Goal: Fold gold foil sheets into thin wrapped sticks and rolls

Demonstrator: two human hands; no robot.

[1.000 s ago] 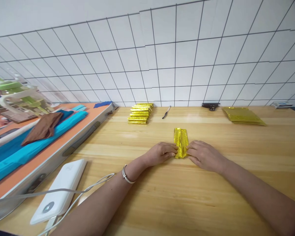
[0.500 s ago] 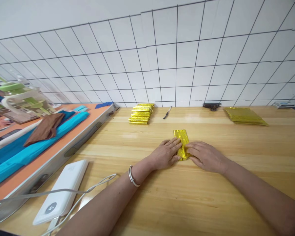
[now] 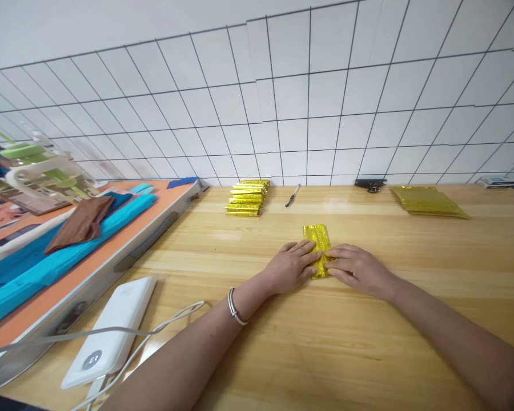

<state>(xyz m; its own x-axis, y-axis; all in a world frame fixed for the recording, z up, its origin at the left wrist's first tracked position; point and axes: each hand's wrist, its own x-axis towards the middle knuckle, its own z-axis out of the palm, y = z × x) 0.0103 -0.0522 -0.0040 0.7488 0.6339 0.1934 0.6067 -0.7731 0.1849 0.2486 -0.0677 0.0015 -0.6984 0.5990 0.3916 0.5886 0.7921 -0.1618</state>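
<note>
White tiles (image 3: 329,94) stand behind our wooden desk (image 3: 325,348). Our left hand (image 3: 292,267) lies with fingers stretched out over the gold foil (image 3: 315,232), which rests flat on the desk between our two hands. Our right hand (image 3: 360,271) has its fingers bent, tips touching the foil's right side; we cannot tell whether they pinch it. Left of our left arm, a white power bank (image 3: 115,325) shows digits on its round display (image 3: 92,359), too blurred for us to read surely.

Free table (image 3: 278,231) between pen (image 3: 292,196) and gold strip (image 3: 320,237), left hand (image 3: 292,266) and right hand (image 3: 360,270) in the way beside the strip
</note>
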